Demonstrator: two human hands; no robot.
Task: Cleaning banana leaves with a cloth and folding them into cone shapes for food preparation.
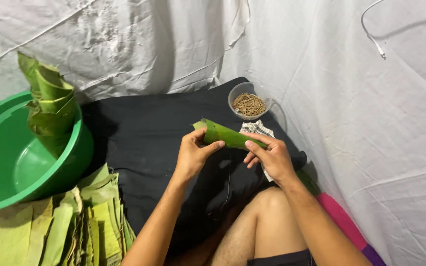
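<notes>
**Both hands on a rolled leaf cone**

A green leaf rolled into a cone (225, 134) was held just above a black cloth (144, 133), lying nearly level with its wider mouth toward the left. The left hand (192, 156) was closed around the wide end, thumb on the near side and fingers wrapped over the top. The right hand (270, 156) pinched the narrow end between thumb and fingertips. Under that hand lay a checked cloth (256, 127), and just beyond it stood a small clear bowl (236, 94) of thin brown sticks (249, 104). Well to the left, a green basin (11, 157) held a stack of finished leaf cones (50, 106). In front of the basin lay a pile of flat leaf pieces (75, 226). White sheeting (346, 98) hung behind and to the right.
</notes>
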